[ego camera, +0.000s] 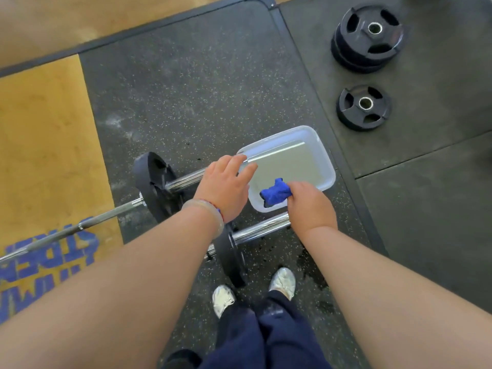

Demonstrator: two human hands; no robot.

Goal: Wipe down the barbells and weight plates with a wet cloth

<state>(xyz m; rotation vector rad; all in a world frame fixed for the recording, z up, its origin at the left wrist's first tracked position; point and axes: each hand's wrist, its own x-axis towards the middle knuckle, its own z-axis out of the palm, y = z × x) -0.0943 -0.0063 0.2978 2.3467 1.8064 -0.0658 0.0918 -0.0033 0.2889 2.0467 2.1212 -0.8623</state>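
My right hand (308,203) grips a bunched blue cloth (274,193) over the near corner of a clear plastic tub of water (311,134). My left hand (226,185) hovers with relaxed fingers above the tub's left rim and a barbell's chrome sleeve (186,179). That barbell (106,214) runs off to the left with a black plate (154,182) on it. A second barbell sleeve (261,227) with a black plate (231,251) lies nearer my feet.
A stack of black weight plates (368,37) and a single smaller plate (363,107) lie on the rubber mat at the upper right. Wet patches (311,265) darken the floor by my silver shoes (282,279). A yellow wooden platform (45,145) lies to the left.
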